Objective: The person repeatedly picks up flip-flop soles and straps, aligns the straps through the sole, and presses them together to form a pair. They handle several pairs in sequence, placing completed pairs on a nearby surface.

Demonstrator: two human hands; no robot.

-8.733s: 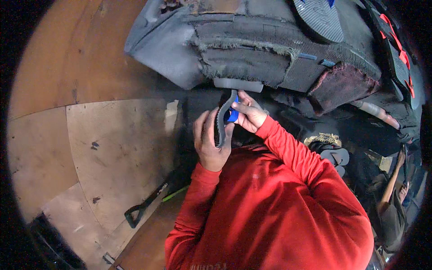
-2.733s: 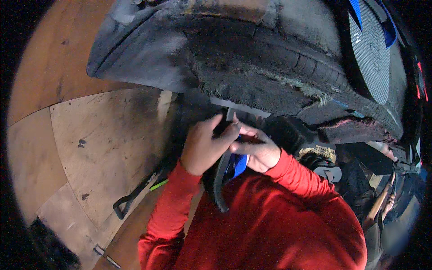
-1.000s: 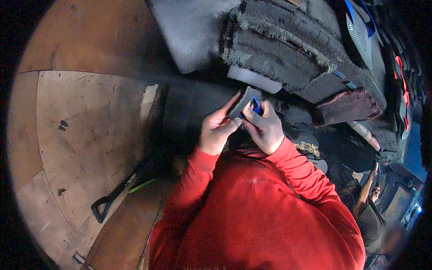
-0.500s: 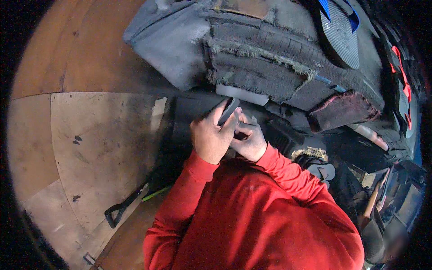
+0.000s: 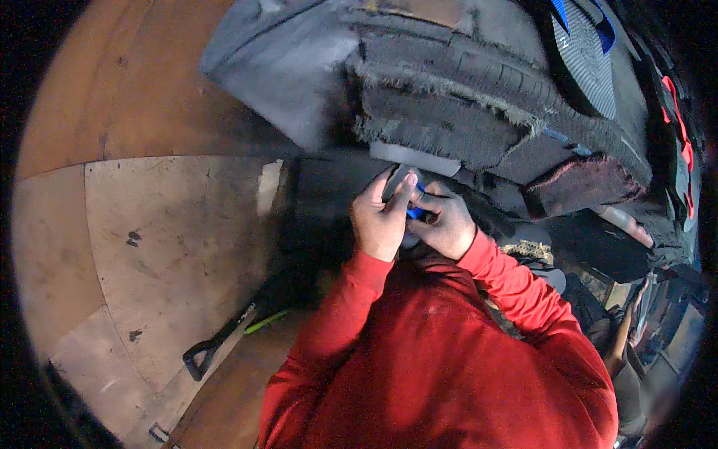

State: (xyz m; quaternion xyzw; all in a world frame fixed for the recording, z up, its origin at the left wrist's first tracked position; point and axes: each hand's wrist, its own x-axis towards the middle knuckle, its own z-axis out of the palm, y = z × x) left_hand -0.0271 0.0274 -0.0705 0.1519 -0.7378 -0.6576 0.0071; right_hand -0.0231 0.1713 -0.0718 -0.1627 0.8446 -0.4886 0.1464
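The grey flip-flop (image 5: pixel 396 182) is between both hands by the bench's (image 5: pixel 449 120) near edge, one end toward it. The left hand (image 5: pixel 378 226) pinches the sole; the right hand (image 5: pixel 450 226) pinches the blue strap (image 5: pixel 413 213).

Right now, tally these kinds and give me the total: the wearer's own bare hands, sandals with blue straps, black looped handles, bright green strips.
Own hands: 2 (left hand, right hand)
Blue-strapped sandals: 2 (held sandal, upper-right sandal)
Black looped handle: 1
Green strip: 1
Total: 6
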